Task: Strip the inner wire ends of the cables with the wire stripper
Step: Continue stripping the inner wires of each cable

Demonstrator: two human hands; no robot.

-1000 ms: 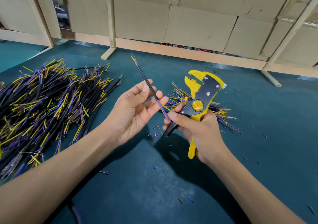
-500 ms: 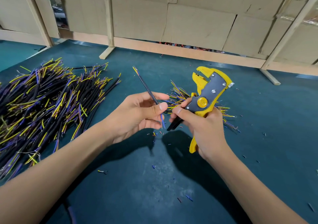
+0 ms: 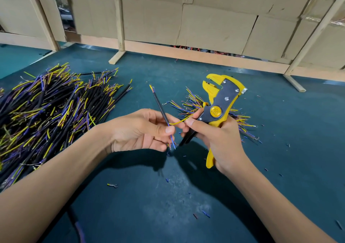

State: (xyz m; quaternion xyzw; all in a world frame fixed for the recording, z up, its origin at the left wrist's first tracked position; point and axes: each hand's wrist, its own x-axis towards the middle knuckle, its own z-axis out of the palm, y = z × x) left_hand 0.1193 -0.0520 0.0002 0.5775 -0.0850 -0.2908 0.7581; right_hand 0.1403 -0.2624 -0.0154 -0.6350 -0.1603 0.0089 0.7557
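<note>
Right now my left hand [image 3: 147,128] pinches a thin black cable with coloured inner wires [image 3: 162,110]. It points up and away from me, and its near end hangs below my thumb. My right hand [image 3: 214,136] grips the yellow and grey metal wire stripper [image 3: 221,104], and its fingertips also pinch the cable's yellow inner wire [image 3: 179,121], bent across to the right. The stripper's mouth points up, away from that wire, so I think I must tip it down. The round yellow knob has marks too small to read.

Yellow-and-grey wire stripper [image 3: 222,100], black cable [image 3: 161,106] with yellow, blue, perhaps purple wires, teal table [image 3: 280,130].
</note>
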